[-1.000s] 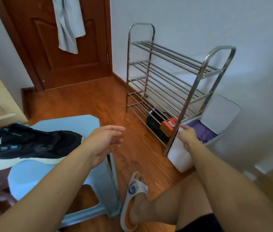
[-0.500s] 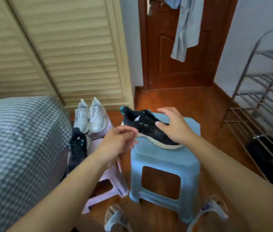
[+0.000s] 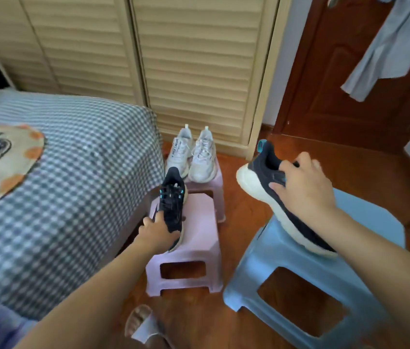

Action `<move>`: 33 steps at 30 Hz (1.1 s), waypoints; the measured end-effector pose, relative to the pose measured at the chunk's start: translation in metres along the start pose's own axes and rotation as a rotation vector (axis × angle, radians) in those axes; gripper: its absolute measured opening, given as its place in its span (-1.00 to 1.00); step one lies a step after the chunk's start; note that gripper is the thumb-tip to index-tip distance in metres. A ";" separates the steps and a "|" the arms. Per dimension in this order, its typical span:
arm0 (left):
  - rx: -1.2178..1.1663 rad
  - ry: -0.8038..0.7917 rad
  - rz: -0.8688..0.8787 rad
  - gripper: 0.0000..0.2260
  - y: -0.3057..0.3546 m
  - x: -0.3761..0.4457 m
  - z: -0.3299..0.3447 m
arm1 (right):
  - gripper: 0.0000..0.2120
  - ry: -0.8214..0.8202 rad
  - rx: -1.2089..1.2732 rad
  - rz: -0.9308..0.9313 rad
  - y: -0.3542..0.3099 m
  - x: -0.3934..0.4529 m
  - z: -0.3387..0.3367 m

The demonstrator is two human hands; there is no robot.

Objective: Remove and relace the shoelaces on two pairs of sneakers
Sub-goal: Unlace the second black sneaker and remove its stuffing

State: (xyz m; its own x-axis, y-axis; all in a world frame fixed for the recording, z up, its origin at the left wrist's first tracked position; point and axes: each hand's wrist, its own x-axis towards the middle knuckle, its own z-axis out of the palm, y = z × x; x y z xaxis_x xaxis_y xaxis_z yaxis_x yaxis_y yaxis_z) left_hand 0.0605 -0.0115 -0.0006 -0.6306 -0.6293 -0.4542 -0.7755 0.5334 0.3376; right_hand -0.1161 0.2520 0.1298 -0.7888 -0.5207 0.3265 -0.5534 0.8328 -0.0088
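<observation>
On the blue stool (image 3: 365, 238), the right hand (image 3: 304, 187) gripped the laceless black sneaker (image 3: 261, 175), heel tipped up; half a second earlier it only hovered over it. Left hand (image 3: 157, 234) had gone from empty to clamped on the toe of the second black sneaker (image 3: 172, 200) on the pink stool (image 3: 198, 238), laces probably still in. White pair (image 3: 193, 154) sat behind, laced. Looked like a swap to the next shoe.

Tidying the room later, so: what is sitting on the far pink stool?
A pair of white sneakers stands side by side on the far pink stool. The black sneaker held by the left hand covers part of its front.
</observation>
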 end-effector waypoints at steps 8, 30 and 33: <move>0.027 0.048 -0.054 0.04 -0.008 0.052 0.039 | -0.64 -0.166 0.235 0.075 -0.143 0.055 0.064; -0.756 0.334 0.432 -0.23 0.044 -0.028 -0.045 | -0.79 0.044 0.732 -0.061 -0.075 0.004 0.117; -0.771 0.267 0.612 -0.32 0.119 -0.059 -0.027 | -0.79 0.212 0.629 0.231 0.032 -0.039 0.072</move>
State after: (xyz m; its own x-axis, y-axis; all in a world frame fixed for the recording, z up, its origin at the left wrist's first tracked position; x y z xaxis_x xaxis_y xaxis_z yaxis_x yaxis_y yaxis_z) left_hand 0.0046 0.0745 0.0887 -0.8380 -0.5270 0.1412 -0.0665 0.3556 0.9323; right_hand -0.1223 0.2852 0.0492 -0.8711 -0.2426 0.4270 -0.4780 0.6181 -0.6240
